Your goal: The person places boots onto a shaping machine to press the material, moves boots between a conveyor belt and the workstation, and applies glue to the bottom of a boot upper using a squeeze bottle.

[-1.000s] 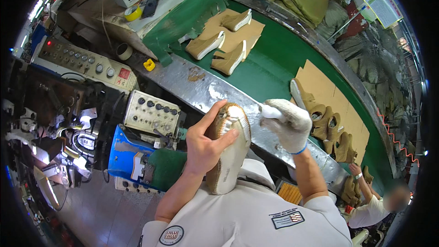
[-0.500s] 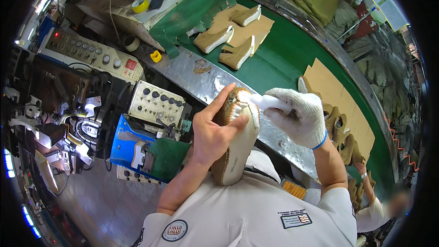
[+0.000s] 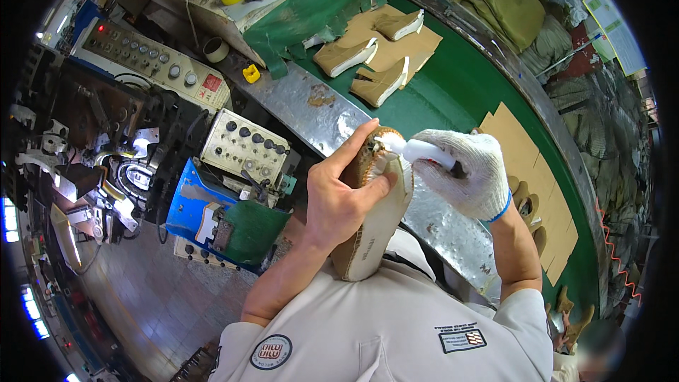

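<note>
A tan shoe upper on a pale last (image 3: pixel 380 230) is held bottom-up in front of my chest, its stitched edge folded over at the far end. My bare left hand (image 3: pixel 343 198) grips its side, thumb across the bottom and index finger along the far rim. In my right hand (image 3: pixel 470 173), which wears a white knit glove with a blue cuff, is a white squeeze bottle (image 3: pixel 428 153). Its nozzle points left, at the inside of the folded edge at the far end. White liquid-looking patches show there; whether the tip touches is hard to tell.
Beyond a metal ledge (image 3: pixel 300 102) runs a green conveyor belt (image 3: pixel 453 88). Three tan shoes (image 3: pixel 346 58) lie on cardboard there, with more shoes (image 3: pixel 527 205) on the right-hand cardboard (image 3: pixel 541 170). Machines and a control box (image 3: pixel 244 145) stand at left. A person (image 3: pixel 601 346) is at lower right.
The nozzle has shifted a little left and toward the far tip of the shoe. My left hand keeps its grip. The view has swung slightly, and the other person's arm has left it.
</note>
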